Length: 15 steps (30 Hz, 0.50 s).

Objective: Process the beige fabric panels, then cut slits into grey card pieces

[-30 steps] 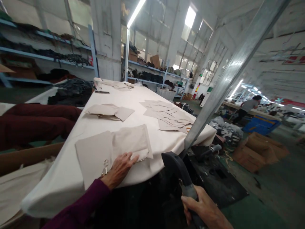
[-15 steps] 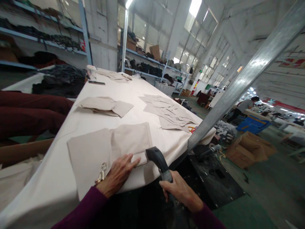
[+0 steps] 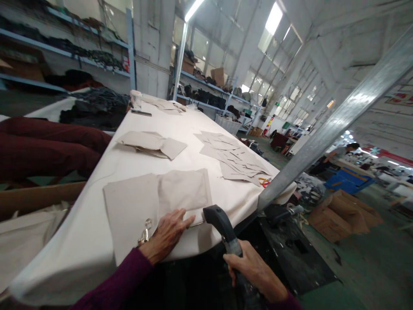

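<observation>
The left hand (image 3: pixel 167 234) is lying flat, fingers spread, pinning the near fabric piece (image 3: pixel 155 202) to the tabletop (image 3: pixel 193 125), while the right hand (image 3: pixel 254 273) is clenching the dark handle (image 3: pixel 222 224) of a lever. Over the last second that handle has been swinging in from the right until its head is almost touching the fabric's near edge, so pressing looks imminent. What the handle is driving is sitting hidden below the tabletop, and a small metal ring (image 3: pixel 146 226) by the wrist is hard to identify.

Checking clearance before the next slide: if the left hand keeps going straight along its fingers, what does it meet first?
Probably the black head of the grey-handled tool, just beyond the left hand, which lies flat on the beige fabric piece; depth is uncertain.
</observation>
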Each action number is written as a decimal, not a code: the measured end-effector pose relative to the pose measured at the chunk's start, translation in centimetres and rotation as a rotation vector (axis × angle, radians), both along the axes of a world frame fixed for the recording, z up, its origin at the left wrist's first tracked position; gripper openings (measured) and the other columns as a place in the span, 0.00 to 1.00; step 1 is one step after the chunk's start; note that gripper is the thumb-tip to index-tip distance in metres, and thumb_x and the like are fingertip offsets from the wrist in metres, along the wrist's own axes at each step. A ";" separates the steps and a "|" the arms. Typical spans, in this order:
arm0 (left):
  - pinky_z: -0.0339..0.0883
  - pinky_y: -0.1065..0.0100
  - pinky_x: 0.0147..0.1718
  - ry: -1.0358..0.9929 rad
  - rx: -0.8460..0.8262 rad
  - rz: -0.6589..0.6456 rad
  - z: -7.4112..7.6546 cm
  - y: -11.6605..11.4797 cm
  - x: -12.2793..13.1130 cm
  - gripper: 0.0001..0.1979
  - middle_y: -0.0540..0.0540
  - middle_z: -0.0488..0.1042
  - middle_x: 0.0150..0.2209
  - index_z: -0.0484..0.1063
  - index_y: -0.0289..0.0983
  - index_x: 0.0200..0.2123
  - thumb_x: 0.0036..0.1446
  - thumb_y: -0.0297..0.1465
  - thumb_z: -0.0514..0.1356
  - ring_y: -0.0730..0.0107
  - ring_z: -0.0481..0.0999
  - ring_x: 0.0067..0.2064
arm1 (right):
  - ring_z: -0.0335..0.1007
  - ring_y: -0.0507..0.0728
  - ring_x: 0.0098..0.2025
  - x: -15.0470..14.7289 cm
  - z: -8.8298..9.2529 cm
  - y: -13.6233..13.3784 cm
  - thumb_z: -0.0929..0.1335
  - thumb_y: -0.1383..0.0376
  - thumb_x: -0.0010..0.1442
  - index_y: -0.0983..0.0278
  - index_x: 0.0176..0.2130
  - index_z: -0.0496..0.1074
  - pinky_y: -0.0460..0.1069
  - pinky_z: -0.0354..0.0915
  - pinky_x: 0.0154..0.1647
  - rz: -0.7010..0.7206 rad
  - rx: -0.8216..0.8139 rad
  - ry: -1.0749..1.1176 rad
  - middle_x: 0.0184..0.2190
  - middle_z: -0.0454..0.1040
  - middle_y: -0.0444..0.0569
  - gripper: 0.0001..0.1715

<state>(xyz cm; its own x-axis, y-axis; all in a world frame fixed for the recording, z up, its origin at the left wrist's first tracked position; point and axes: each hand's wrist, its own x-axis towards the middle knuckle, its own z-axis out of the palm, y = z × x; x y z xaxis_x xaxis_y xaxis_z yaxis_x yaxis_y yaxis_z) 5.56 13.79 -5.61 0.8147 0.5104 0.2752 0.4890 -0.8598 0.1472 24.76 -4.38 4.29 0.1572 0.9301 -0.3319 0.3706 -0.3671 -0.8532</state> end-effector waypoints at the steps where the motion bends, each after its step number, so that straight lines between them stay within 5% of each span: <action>1: 0.62 0.65 0.40 0.000 0.005 -0.006 -0.1 0.1 0.0 0.21 0.44 0.64 0.42 0.64 0.46 0.53 0.60 0.23 0.48 0.66 0.65 0.41 | 0.60 0.48 0.17 -0.1 -0.4 0.5 0.64 0.61 0.56 0.65 0.22 0.64 0.43 0.60 0.20 0.004 -0.001 0.011 0.15 0.64 0.40 0.14; 8: 0.63 0.67 0.38 0.032 0.003 0.020 0.7 -0.1 0.3 0.19 0.45 0.65 0.40 0.65 0.46 0.52 0.60 0.24 0.49 0.66 0.66 0.40 | 0.59 0.48 0.15 0.7 -0.7 6.0 0.63 0.59 0.55 0.66 0.22 0.64 0.42 0.57 0.17 -0.038 0.060 0.016 0.15 0.64 0.40 0.16; 13: 0.64 0.65 0.44 -0.028 0.016 0.030 -0.8 0.1 -0.1 0.21 0.45 0.66 0.44 0.62 0.47 0.55 0.60 0.23 0.49 0.66 0.67 0.44 | 0.64 0.51 0.20 1.8 -0.3 3.6 0.64 0.57 0.55 0.65 0.20 0.64 0.45 0.63 0.24 0.079 -0.025 -0.010 0.17 0.66 0.43 0.18; 15: 0.64 0.64 0.47 -0.048 0.029 0.047 -1.7 0.1 -0.3 0.23 0.44 0.66 0.46 0.61 0.48 0.56 0.60 0.22 0.49 0.65 0.67 0.47 | 0.68 0.55 0.28 2.6 -1.1 2.8 0.66 0.56 0.53 0.64 0.21 0.67 0.47 0.65 0.31 0.023 -0.024 -0.097 0.23 0.71 0.47 0.16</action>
